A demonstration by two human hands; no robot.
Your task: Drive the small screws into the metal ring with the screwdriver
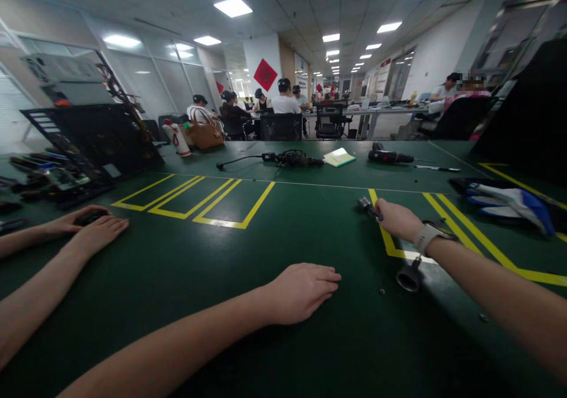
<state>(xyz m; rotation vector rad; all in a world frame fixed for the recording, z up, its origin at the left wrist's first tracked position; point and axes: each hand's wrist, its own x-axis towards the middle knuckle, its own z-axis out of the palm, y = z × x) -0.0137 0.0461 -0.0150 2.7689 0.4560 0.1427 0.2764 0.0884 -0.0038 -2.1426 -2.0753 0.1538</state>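
My left hand (305, 293) lies palm down on the green tabletop (212, 268), fingers stretched out together, with nothing visible in it. Farther to the right, my right hand (398, 218), with a pale-strapped watch on the wrist, is closed on a small metal part with a dark shaft (367, 206). The part's blocky grey head points left, over the yellow tape; its exact kind is unclear. Below that wrist sits a cup-shaped grey metal part with a thin stem (409, 276). A small nut-like ring (381, 292) lies beside it.
A co-worker's hands (95, 227) rest on the left, around a dark object. Farther back are a black corded tool (292, 158), a notepad (340, 157), a black power tool (390, 156) and a pen (437, 168). Blue-and-white gloves (509, 203) lie right. Black panels (93, 144) stand left.
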